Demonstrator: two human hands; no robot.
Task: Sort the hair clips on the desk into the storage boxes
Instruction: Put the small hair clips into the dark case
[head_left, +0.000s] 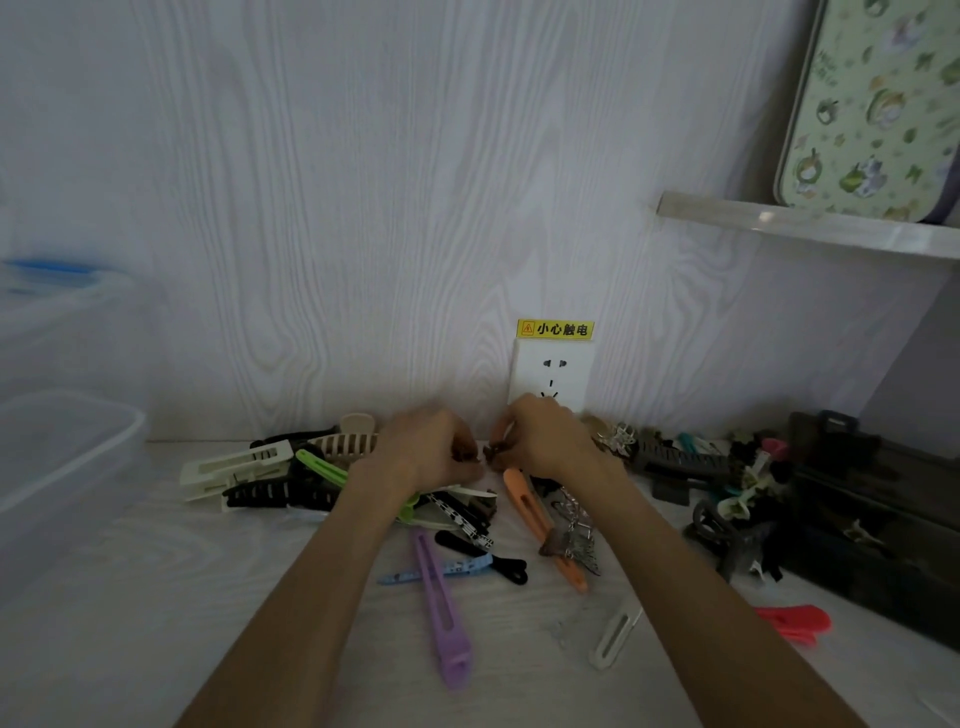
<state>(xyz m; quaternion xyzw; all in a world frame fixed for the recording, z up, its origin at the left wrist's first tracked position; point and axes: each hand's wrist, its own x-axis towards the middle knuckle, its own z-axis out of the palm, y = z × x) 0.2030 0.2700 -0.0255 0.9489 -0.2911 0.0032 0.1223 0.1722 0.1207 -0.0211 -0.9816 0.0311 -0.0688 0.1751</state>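
1. Your left hand (434, 451) and right hand (540, 436) meet at the back of the worktop (156, 597), just in front of the wall socket (553, 376). Both grips are curled inward, fingertips almost touching, pinching a small dark clip (491, 451) between them. The clip is too small and blurred to tell its type.

2. Judging by its size, that clip will be very light, stiff and easy to drop. A pinch on its body, away from any sprung end, looks safest.

3. Both forearms reach forward from the bottom edge of the view and converge at the wrists, knuckles up.

4. Below your hands lie long flat clips: an orange clip (535, 514), a purple clip (441, 603) and a pale blue clip (441, 569). These look like smooth, rigid plastic, probably slippery; take them across the middle.

5. Left of your left hand sits a pile of claw clips (270, 475) in cream and black, bulkier and toothed.

6. At the far left stand clear storage boxes (67, 415). At the right edge a dark box (872, 519) has more clips heaped beside it.
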